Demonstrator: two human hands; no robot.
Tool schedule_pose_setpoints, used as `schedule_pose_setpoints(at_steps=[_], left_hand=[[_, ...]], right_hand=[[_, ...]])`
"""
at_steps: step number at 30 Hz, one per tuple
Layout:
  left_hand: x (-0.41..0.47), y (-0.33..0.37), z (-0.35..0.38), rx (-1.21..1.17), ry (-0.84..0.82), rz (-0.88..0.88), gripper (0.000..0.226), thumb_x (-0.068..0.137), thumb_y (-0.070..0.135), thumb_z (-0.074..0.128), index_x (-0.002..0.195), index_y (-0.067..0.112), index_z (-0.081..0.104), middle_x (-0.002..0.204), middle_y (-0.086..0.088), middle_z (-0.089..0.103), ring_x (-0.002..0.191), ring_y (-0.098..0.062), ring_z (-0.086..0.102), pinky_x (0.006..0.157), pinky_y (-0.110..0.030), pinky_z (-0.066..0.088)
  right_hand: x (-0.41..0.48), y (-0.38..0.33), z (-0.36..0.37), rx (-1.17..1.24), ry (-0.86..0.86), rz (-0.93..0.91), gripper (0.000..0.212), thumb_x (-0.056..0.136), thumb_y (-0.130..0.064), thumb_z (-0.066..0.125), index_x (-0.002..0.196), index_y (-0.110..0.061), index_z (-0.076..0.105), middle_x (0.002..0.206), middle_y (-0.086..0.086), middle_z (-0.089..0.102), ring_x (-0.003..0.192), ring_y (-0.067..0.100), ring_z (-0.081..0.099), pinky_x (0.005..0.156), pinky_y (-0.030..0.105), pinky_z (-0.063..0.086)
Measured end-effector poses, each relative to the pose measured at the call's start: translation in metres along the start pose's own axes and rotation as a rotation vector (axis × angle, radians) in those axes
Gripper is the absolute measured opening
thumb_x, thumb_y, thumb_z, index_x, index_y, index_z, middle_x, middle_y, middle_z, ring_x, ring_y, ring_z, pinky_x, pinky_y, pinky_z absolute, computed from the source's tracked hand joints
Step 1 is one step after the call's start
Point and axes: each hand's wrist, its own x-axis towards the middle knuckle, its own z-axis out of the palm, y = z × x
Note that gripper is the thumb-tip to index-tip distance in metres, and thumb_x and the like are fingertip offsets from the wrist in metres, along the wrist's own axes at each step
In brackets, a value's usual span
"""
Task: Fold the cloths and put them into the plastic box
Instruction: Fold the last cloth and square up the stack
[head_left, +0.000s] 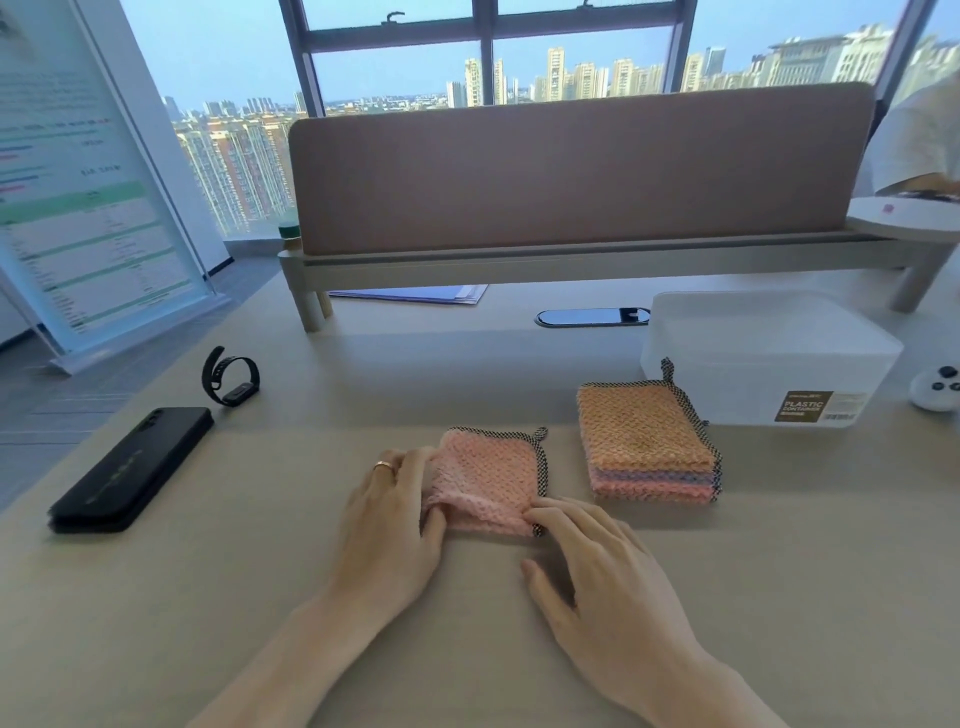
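head view: a small pink fuzzy cloth with a black checked edge (493, 480) lies folded on the pale wooden table (260, 597), in the middle. the left hand (395, 514) grips the cloth's left side, with its fingers on top and its thumb tucked into the fold. the right hand (597, 566) is spread, and its fingertips press on the cloth's near right corner. just to the right sits a pile of folded cloths with an orange one on top (644, 431). right behind the pile is the see-through white plastic box (769, 353). a black phone (135, 467) and a black wristband (231, 375) lie far to the left.
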Motion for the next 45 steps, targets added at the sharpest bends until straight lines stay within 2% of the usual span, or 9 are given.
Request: schedule_pose_setpoints(at_steps=[8,18,23,30,36,41,43,44,45], left_hand=[[-0.004,-0.026,-0.029,0.132,-0.036,0.136,0.05,0.085,0.009,0.055,0.134,0.021,0.054,0.124,0.002,0.06,0.114,-0.023,0.061,0.096,-0.036,0.051],[0.032,0.014,0.016,0.212,-0.393,0.154,0.071,0.1,0.057,0.012,0.163,0.027,0.0,0.172,0.01,-0.005,0.156,-0.005,-0.01,0.126,-0.029,-0.007],[0.036,0.003,-0.004,0.314,-0.38,-0.012,0.077,0.099,0.063,0.009,0.163,0.023,-0.003,0.171,0.005,-0.011,0.156,-0.011,-0.014,0.126,-0.034,-0.012],[0.048,0.038,0.033,0.243,-0.422,0.235,0.078,0.09,0.061,-0.006,0.163,0.035,0.002,0.172,0.006,0.0,0.158,-0.013,-0.005,0.127,-0.037,-0.007],[0.069,0.01,0.017,0.218,-0.431,-0.021,0.065,0.105,0.054,0.024,0.163,0.03,0.009,0.172,0.003,0.008,0.158,-0.016,0.005,0.128,-0.037,0.003],[0.095,0.015,-0.01,0.017,-0.305,-0.277,0.053,0.094,0.061,0.053,0.116,0.014,0.065,0.106,-0.007,0.069,0.106,-0.029,0.067,0.089,-0.038,0.051],[0.103,0.023,-0.018,0.002,-0.406,-0.354,0.045,0.086,0.061,0.065,0.076,0.024,0.041,0.067,-0.003,0.055,0.064,-0.026,0.06,0.059,-0.033,0.042],[0.106,0.028,-0.021,-0.005,-0.457,-0.387,0.071,0.083,0.056,0.071,0.101,-0.007,0.045,0.058,-0.001,0.048,0.053,-0.022,0.049,0.051,-0.031,0.034],[0.109,0.029,-0.022,-0.021,-0.502,-0.41,0.053,0.082,0.05,0.076,0.059,0.008,0.054,0.054,0.0,0.046,0.049,-0.019,0.043,0.048,-0.03,0.029]], right_hand=[[0.0,-0.002,-0.001,-0.027,0.001,0.006,0.041,0.09,-0.05,0.05,0.126,-0.034,0.061,0.131,-0.02,0.062,0.125,0.001,0.055,0.103,0.016,0.035],[-0.001,-0.002,-0.002,-0.043,0.012,-0.012,0.037,0.089,-0.049,0.05,0.121,-0.033,0.063,0.127,-0.02,0.063,0.121,0.001,0.057,0.101,0.017,0.038],[0.0,-0.003,0.001,-0.014,0.034,-0.019,0.034,0.088,-0.046,0.054,0.118,-0.033,0.063,0.126,-0.02,0.063,0.119,0.001,0.058,0.101,0.02,0.045],[0.0,-0.001,0.002,0.01,0.031,-0.026,0.033,0.082,-0.038,0.061,0.115,-0.032,0.062,0.123,-0.02,0.062,0.12,0.001,0.055,0.1,0.014,0.037],[0.001,0.0,0.004,0.011,0.031,-0.014,0.035,0.082,-0.038,0.059,0.116,-0.032,0.062,0.124,-0.019,0.063,0.121,0.002,0.057,0.102,0.017,0.04],[0.002,-0.002,0.001,0.035,0.02,-0.01,0.037,0.086,-0.04,0.055,0.122,-0.033,0.06,0.128,-0.02,0.061,0.123,0.002,0.053,0.104,0.017,0.038],[0.002,-0.002,0.0,0.036,0.017,-0.011,0.038,0.087,-0.04,0.054,0.123,-0.032,0.059,0.129,-0.02,0.06,0.124,0.001,0.051,0.104,0.016,0.035],[0.002,-0.002,0.0,0.04,0.022,-0.011,0.038,0.087,-0.04,0.053,0.123,-0.032,0.059,0.129,-0.019,0.06,0.124,0.001,0.051,0.104,0.015,0.034],[0.002,-0.002,0.0,0.046,0.026,-0.008,0.038,0.087,-0.04,0.053,0.123,-0.032,0.059,0.129,-0.019,0.06,0.124,0.001,0.051,0.104,0.015,0.033]])
